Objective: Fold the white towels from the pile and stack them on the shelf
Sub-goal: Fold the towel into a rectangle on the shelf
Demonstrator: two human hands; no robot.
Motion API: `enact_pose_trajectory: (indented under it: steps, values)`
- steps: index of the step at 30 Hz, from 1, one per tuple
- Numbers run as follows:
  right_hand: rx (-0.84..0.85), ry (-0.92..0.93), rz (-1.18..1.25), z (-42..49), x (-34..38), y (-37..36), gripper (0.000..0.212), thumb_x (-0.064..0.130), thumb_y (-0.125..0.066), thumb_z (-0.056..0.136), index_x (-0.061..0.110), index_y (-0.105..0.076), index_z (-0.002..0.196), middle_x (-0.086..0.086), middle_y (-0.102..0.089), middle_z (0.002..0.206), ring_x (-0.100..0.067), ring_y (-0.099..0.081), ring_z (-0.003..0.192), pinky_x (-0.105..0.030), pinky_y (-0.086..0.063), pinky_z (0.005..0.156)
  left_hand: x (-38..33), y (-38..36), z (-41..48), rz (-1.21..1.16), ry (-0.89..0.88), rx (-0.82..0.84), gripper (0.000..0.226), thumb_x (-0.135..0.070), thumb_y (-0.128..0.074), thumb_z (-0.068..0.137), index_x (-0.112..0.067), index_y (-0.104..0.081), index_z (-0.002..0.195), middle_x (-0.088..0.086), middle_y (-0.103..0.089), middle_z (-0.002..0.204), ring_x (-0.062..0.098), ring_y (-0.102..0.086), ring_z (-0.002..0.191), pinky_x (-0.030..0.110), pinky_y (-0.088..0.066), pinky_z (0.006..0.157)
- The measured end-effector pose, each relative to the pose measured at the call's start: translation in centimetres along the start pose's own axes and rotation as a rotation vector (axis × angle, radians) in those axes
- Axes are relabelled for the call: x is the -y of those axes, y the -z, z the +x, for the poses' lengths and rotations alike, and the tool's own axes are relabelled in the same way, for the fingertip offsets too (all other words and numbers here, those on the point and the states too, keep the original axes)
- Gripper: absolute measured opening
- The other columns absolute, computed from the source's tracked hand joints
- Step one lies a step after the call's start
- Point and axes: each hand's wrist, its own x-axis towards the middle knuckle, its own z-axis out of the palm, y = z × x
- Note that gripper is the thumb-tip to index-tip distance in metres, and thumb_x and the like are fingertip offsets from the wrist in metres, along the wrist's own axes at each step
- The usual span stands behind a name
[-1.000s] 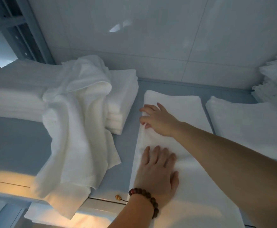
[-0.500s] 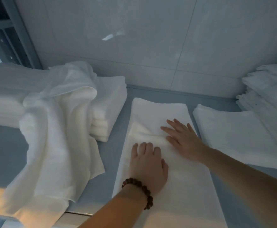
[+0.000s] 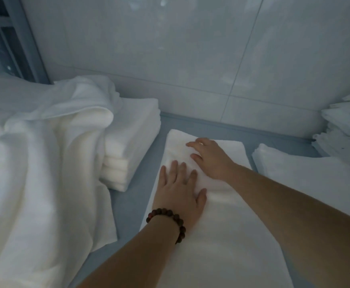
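Hands flat, gripping nothing — right hand [image 3: 210, 157] has slid ahead of left hand [image 3: 179, 190], smoothing the towel [image 3: 222, 235] before folding.

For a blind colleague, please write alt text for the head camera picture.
Two bare hands, left hand and right hand, press flat on a long white towel on a grey shelf. Left of it stands a stack of folded towels, partly covered by a loose towel.

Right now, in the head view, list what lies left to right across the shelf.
Loose crumpled white towel → stack of folded white towels → flat white towel under both hands → folded white towel → tall white towel pile.
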Motion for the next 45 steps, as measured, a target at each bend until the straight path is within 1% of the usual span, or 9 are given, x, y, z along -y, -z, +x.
enact_pose_trajectory:
  steps: [9, 13, 21, 28, 31, 33, 37, 41, 45]
  values:
    - [0.214, 0.140, -0.272, 6.0, 3.8, -1.1, 0.080, -0.007, -0.033, 0.088, 0.048, -0.017, 0.143, -0.002, 0.004, 0.159, -0.030, 0.006, 0.146, -0.061, 0.000, 0.113, -0.2, 0.1, -0.2, -0.035, -0.018, -0.004, 0.068, -0.050, 0.001, 0.091, -0.018, -0.016, 0.148, 0.003, -0.007, 0.158, 0.023, 0.013, 0.144, 0.048, 0.010, 0.115]
    - [0.213, 0.110, -0.263, 7.1, 4.5, -0.6, 0.043, 0.005, -0.037, 0.092, 0.033, -0.051, 0.121, -0.004, 0.000, 0.160, -0.032, 0.005, 0.146, -0.063, 0.004, 0.112, -0.2, 0.2, -0.4, -0.037, -0.056, -0.030, 0.063, -0.047, -0.002, 0.094, -0.017, -0.020, 0.147, 0.004, -0.012, 0.157, 0.023, 0.010, 0.145, 0.047, 0.011, 0.115]
    - [-0.038, 0.109, -0.342, 8.0, 4.8, 0.2, 0.013, 0.012, -0.046, 0.093, 0.018, -0.053, 0.103, -0.008, -0.028, 0.150, -0.027, -0.019, 0.141, -0.065, 0.000, 0.111, -0.1, -0.2, -0.4, -0.041, -0.019, 0.021, 0.064, -0.054, -0.006, 0.093, -0.023, -0.010, 0.149, 0.005, -0.002, 0.158, 0.027, 0.017, 0.143, 0.050, 0.016, 0.113]
    - [-0.141, 0.055, -0.030, 6.4, 3.8, -0.3, 0.039, 0.026, -0.047, 0.096, 0.023, -0.041, 0.135, -0.003, -0.014, 0.157, -0.022, -0.014, 0.144, -0.058, -0.009, 0.115, 0.0, -0.4, -0.1, -0.021, 0.071, 0.066, 0.069, -0.060, -0.004, 0.090, -0.026, -0.001, 0.149, 0.009, 0.010, 0.157, 0.032, 0.019, 0.142, 0.054, 0.015, 0.112]
    - [-0.232, 0.058, 0.256, 2.9, 3.1, -0.9, 0.039, 0.023, -0.043, 0.098, 0.018, -0.042, 0.137, -0.007, -0.028, 0.153, -0.022, -0.025, 0.141, -0.043, -0.020, 0.115, 0.1, -0.6, 0.0, -0.015, 0.101, 0.060, 0.070, -0.057, -0.002, 0.090, -0.021, 0.003, 0.149, 0.011, 0.010, 0.157, 0.032, 0.018, 0.142, 0.053, 0.016, 0.112]
    - [-0.097, 0.145, 0.322, -0.1, 2.0, -1.9, 0.038, 0.025, -0.040, 0.100, 0.019, -0.045, 0.136, -0.003, -0.033, 0.151, -0.015, -0.028, 0.140, -0.032, -0.018, 0.115, 0.1, -0.7, 0.1, 0.005, 0.106, 0.058, 0.070, -0.053, -0.003, 0.091, -0.014, 0.008, 0.148, 0.012, 0.009, 0.157, 0.031, 0.016, 0.143, 0.053, 0.016, 0.111]
    - [0.178, 0.074, -0.030, -2.3, -3.0, -2.4, 0.053, 0.055, -0.016, 0.095, 0.041, -0.017, 0.146, 0.015, -0.009, 0.157, -0.004, -0.004, 0.144, -0.042, -0.002, 0.118, 0.1, -0.9, 0.2, 0.023, 0.116, 0.064, 0.073, -0.053, -0.005, 0.091, -0.009, 0.008, 0.147, 0.012, 0.009, 0.157, 0.030, 0.015, 0.143, 0.052, 0.014, 0.113]
    - [0.130, -0.293, -0.295, -0.4, -5.9, -0.7, 0.053, 0.048, -0.014, 0.099, 0.032, -0.010, 0.149, 0.005, -0.003, 0.160, -0.017, -0.002, 0.147, -0.052, -0.003, 0.117, 0.1, -1.1, 0.2, 0.017, 0.127, 0.070, 0.082, -0.061, -0.003, 0.086, -0.008, 0.009, 0.147, 0.012, 0.008, 0.157, 0.029, 0.014, 0.143, 0.052, 0.011, 0.114]
    - [0.150, 0.022, -0.064, -2.1, -1.8, -3.0, 0.052, 0.056, -0.014, 0.095, 0.045, -0.011, 0.146, 0.013, -0.002, 0.158, -0.009, 0.003, 0.146, -0.049, 0.005, 0.115, 0.2, -1.0, 0.4, 0.034, 0.115, 0.078, 0.082, -0.061, -0.001, 0.085, -0.008, 0.009, 0.147, 0.012, 0.010, 0.157, 0.030, 0.015, 0.143, 0.054, 0.010, 0.114]
